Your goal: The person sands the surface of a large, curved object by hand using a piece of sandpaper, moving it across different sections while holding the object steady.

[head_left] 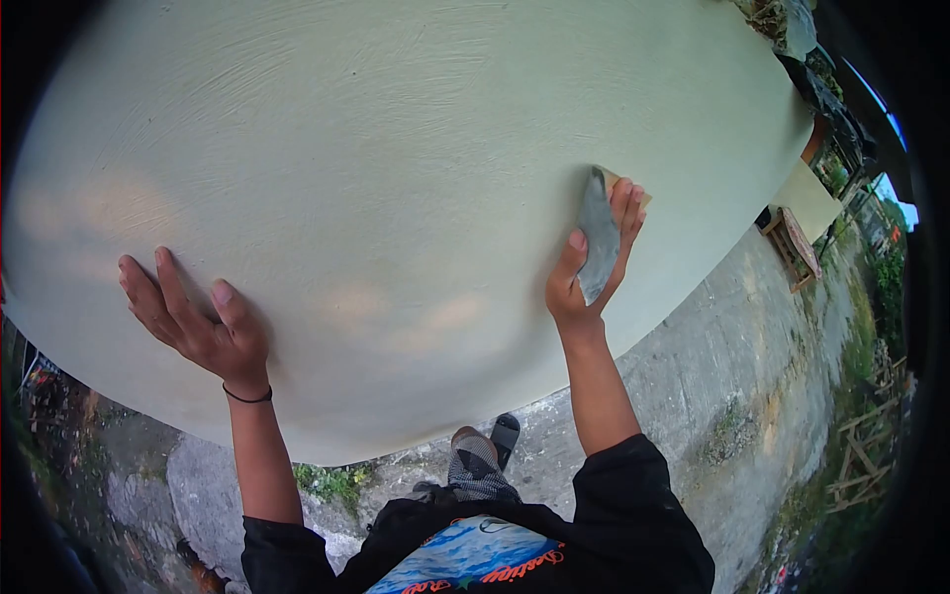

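A large, smooth, off-white curved panel (pixel 396 198) fills most of the view, with fine streaks across its upper part. My left hand (pixel 203 322) is over its lower left, fingers spread and holding nothing; the fingertips appear to rest on the surface. On the right, my right hand (pixel 594 257) is closed around a piece of sandpaper (pixel 599 233), thumb on one side and fingers on the other. The sandpaper's grey face shows, with a tan backing at its upper edge. It is against or very close to the panel; exact contact cannot be made out.
Rough concrete ground (pixel 693 366) runs below and to the right of the panel. A small wooden stool or table (pixel 792 247) stands at the right, with wooden scraps (pixel 861 455) lower down. Weeds (pixel 334 482) grow near my feet, where one sandal (pixel 505 438) shows.
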`<state>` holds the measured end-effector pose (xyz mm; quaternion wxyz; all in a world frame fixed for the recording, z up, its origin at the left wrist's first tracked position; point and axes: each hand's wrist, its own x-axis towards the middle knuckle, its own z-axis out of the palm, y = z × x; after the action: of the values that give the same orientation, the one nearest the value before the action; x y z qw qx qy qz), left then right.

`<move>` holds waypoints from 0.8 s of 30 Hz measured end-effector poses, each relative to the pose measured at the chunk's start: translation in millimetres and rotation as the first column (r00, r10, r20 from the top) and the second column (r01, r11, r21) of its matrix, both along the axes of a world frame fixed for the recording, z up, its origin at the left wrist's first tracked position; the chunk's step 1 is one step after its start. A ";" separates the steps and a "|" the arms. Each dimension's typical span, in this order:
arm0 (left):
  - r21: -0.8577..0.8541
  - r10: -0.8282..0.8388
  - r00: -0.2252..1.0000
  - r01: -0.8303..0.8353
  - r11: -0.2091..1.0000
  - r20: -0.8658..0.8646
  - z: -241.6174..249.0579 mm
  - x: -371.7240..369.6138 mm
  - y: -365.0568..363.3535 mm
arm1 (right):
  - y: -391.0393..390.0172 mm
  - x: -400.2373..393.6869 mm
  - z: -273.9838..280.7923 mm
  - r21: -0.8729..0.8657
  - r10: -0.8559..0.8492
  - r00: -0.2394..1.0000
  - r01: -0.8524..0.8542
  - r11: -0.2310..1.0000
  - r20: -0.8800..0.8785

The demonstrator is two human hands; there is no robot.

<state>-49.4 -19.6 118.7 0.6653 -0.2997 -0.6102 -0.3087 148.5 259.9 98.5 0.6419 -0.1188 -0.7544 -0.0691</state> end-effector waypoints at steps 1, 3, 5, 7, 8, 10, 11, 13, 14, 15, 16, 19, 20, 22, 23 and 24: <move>-0.004 -0.003 1.000 0.003 1.000 -0.001 0.2 -0.5 -0.1 | 14.3 -0.1 18.8 -0.081 0.061 0.989 -0.072 0.994 -0.138; 0.005 0.017 1.000 -0.017 1.000 -0.005 -0.6 -2.1 -0.5 | 24.3 5.8 46.7 -0.144 0.110 0.956 -0.153 0.978 -0.273; 0.008 0.011 1.000 -0.011 1.000 -0.003 -1.0 -2.1 -0.2 | 19.2 6.1 51.6 -0.435 0.166 0.930 -0.305 0.848 -0.328; 0.021 0.011 1.000 -0.011 1.000 -0.005 -0.9 -1.8 -0.2 | 8.3 -3.9 39.6 -0.374 0.173 0.919 -0.309 0.874 -0.355; 0.019 0.011 1.000 -0.011 1.000 -0.007 -0.7 -1.2 -0.3 | -1.5 -12.3 23.4 -0.126 0.104 0.944 -0.150 0.981 -0.314; 0.023 0.014 1.000 -0.013 1.000 -0.013 0.1 -1.9 0.3 | -19.1 -9.2 -10.4 -0.078 0.073 0.989 -0.083 0.994 -0.130; 0.023 0.015 1.000 -0.015 1.000 -0.006 -0.4 -1.8 -0.1 | -18.3 -8.7 -19.5 -0.055 0.054 0.996 -0.058 0.997 -0.064; 0.010 0.012 1.000 -0.012 1.000 0.002 -1.3 -1.3 -0.9 | 0.5 -1.0 3.5 -0.024 0.031 0.997 -0.033 0.999 -0.076; 0.011 0.007 1.000 -0.007 1.000 -0.007 -1.2 -2.1 -0.9 | 10.9 2.7 19.6 0.010 0.006 0.996 -0.006 1.000 -0.090; 0.017 0.006 1.000 -0.006 1.000 -0.015 -1.0 -2.6 -0.7 | 18.1 4.2 38.6 0.008 0.006 0.996 -0.006 1.000 -0.089; 0.016 0.004 1.000 -0.004 1.000 -0.013 -1.0 -2.7 -0.5 | 24.0 6.2 58.5 -0.186 0.116 0.970 -0.157 0.970 -0.212; 0.026 -0.004 1.000 0.004 1.000 -0.017 -0.8 -2.3 1.1 | 24.3 3.5 57.6 -0.309 0.153 0.917 -0.275 0.910 -0.368; 0.027 0.000 1.000 0.001 1.000 -0.010 -1.0 -1.6 0.9 | 20.1 -3.7 49.8 -0.265 0.123 0.914 -0.238 0.935 -0.387; 0.036 0.006 1.000 -0.006 0.999 -0.008 -0.4 -1.2 1.8 | -17.6 -16.2 12.6 -0.094 0.079 0.972 -0.102 0.990 -0.221; 0.036 0.007 1.000 -0.007 0.999 -0.004 -0.7 -1.3 0.8 | -33.0 -17.1 -19.4 -0.108 0.117 0.991 -0.124 0.986 -0.064; 0.033 0.007 1.000 -0.008 0.999 0.001 -1.1 -0.9 -0.3 | -35.7 -17.6 -49.4 -0.060 0.086 0.994 -0.082 0.995 0.065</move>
<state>-50.3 -19.9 117.5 0.6710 -0.2863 -0.6064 -0.3163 130.9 224.2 49.1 0.6147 -0.1030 -0.7816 -0.0245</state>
